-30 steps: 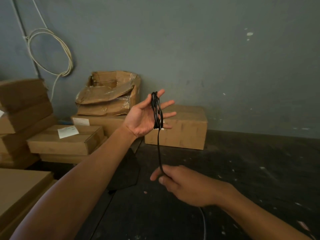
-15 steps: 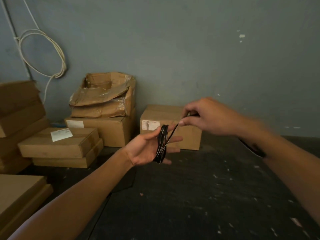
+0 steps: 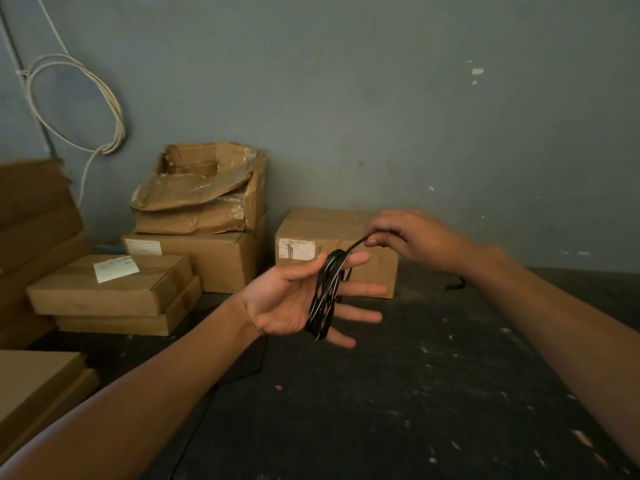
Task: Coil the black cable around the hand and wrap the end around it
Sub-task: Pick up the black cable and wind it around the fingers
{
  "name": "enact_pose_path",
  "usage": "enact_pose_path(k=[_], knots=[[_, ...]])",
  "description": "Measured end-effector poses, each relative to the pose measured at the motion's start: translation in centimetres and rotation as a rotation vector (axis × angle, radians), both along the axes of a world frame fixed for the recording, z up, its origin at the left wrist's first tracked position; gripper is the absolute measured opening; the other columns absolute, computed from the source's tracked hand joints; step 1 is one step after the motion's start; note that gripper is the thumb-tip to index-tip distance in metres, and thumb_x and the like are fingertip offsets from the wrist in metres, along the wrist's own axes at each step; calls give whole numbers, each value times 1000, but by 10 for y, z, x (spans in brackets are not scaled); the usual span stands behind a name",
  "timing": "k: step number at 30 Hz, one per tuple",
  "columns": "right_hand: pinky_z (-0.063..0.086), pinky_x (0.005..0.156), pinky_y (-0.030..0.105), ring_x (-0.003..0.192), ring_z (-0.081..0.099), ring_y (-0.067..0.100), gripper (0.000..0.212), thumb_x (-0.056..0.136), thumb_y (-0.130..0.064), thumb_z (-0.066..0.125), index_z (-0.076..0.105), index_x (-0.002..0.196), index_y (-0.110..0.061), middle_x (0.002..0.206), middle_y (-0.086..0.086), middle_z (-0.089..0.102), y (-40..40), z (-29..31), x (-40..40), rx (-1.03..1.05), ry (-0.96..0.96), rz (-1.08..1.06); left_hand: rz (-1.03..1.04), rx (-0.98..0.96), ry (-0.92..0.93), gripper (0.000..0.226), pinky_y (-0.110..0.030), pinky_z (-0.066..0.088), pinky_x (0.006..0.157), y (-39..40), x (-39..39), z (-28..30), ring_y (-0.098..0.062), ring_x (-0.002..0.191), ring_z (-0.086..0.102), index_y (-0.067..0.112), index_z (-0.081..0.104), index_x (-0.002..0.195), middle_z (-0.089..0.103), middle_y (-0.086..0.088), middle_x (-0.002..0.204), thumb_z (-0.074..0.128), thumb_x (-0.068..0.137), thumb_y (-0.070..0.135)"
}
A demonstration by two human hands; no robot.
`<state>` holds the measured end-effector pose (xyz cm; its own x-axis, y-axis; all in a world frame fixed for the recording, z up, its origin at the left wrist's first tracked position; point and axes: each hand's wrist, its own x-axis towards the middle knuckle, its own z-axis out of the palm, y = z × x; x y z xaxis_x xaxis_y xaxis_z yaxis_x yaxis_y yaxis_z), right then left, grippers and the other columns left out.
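Black cable (image 3: 325, 296): coiled around left hand (image 3: 287, 303) fingers.
Left grip: open, fingers spread.
Right hand (image 3: 408, 237): above-right of coil, pinching cable end.

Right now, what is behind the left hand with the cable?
A closed cardboard box against the wall, bearing a white label. The left hand and cable cover its lower front.

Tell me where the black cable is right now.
In the head view, the black cable sits centre frame, coiled around the fingers of the open left hand. Its free strand runs up-right to the right hand, which pinches it before the cardboard box.
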<state>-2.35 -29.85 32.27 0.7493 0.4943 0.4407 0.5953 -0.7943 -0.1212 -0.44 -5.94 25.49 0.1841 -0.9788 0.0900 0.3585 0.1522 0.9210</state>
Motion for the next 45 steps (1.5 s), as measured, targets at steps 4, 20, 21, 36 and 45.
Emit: enact_pose_path(k=[4,20,21,36,45], knots=[[50,81,45,91,65,24,18,98,-19,53,67,107,-10,99,5,71,-4,-32,1,8,-46,-41,-84,-118,-4,47,-72,11,109,-7,-7,8,-48,145,12,29,43,147,36,-18,155,39,102,41],[38,98,42,98,65,16,32,102,-27,42,43,133,-25,104,0,70,69,-149,-22,-91,9,-166,402,-281,48,45,-78,27,100,-18,22,50,-49,136,37,30,54,135,41,-15,152,33,98,44],[37,97,43,99,65,17,34,100,-26,47,43,133,-24,106,1,70,72,-147,-23,-130,-11,-174,455,-265,51,44,-78,27,101,-17,27,48,-49,135,40,31,54,135,44,-14,150,34,98,44],[26,75,35,92,63,13,9,91,-33,63,67,99,-33,102,-10,73,49,-40,-55,-213,-219,-140,498,135,-58,41,-66,32,107,-4,40,-11,-29,120,62,33,59,134,65,-8,132,44,97,43],[33,83,34,90,59,7,9,87,-37,67,72,94,-34,93,-18,69,35,-13,-45,-164,-205,-78,337,276,-73,44,-70,26,109,-7,27,-8,-37,131,51,23,62,128,59,-10,139,53,90,44]])
